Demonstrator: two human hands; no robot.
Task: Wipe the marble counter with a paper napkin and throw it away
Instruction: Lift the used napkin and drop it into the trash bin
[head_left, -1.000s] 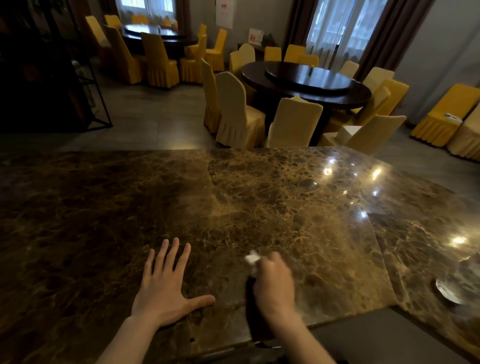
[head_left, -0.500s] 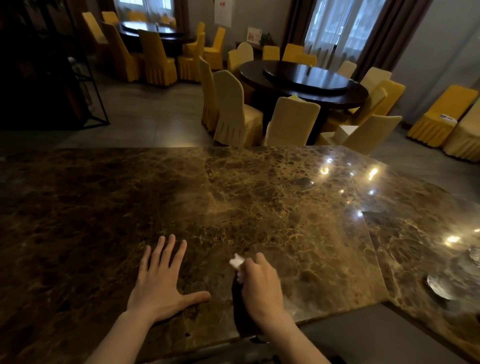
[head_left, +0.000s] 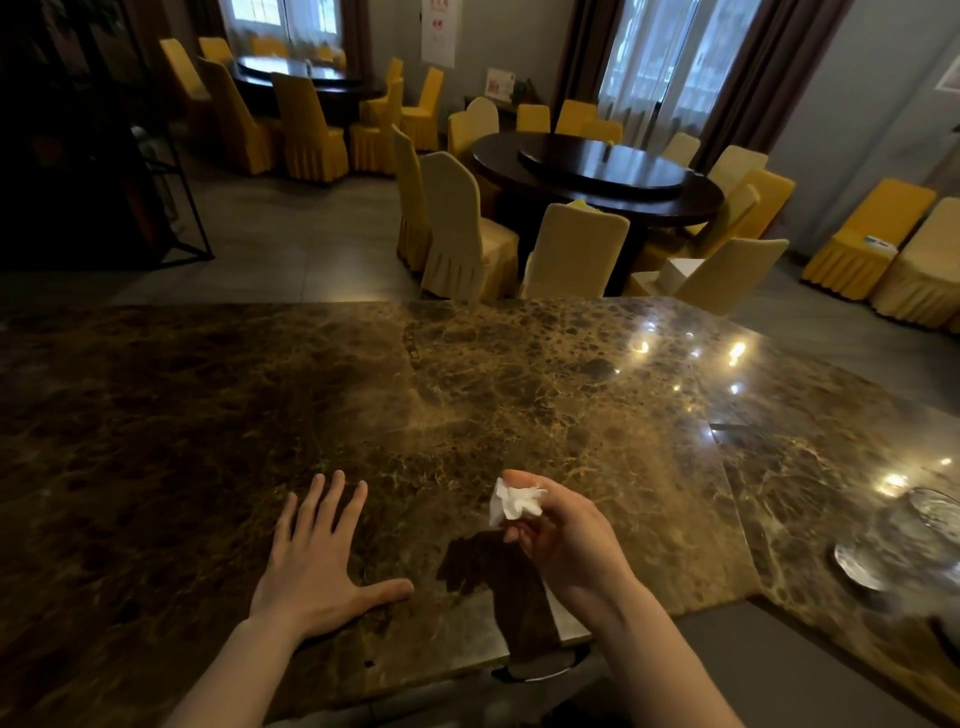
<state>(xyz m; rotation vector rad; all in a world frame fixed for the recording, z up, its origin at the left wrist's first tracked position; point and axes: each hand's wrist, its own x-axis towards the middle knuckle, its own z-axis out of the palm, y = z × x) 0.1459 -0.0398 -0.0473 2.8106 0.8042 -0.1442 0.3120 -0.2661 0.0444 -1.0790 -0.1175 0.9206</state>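
A brown marble counter (head_left: 208, 415) fills the lower half of the view. My right hand (head_left: 566, 535) is raised a little above it near the front edge, fingers pinched on a crumpled white paper napkin (head_left: 514, 501). The hand casts a dark shadow on the stone below. Flat on the counter to the left lies my left hand (head_left: 317, 561), palm down and fingers spread, holding nothing.
A glass dish (head_left: 862, 564) and other glassware sit on the counter at the far right. A dark gap (head_left: 810, 670) opens at the counter's front right corner. Beyond the counter stand round dark tables (head_left: 597, 171) with yellow-covered chairs (head_left: 462, 234).
My right hand has lifted off the counter and turned up, so the napkin now shows in its fingers. The left hand has stayed flat in place.
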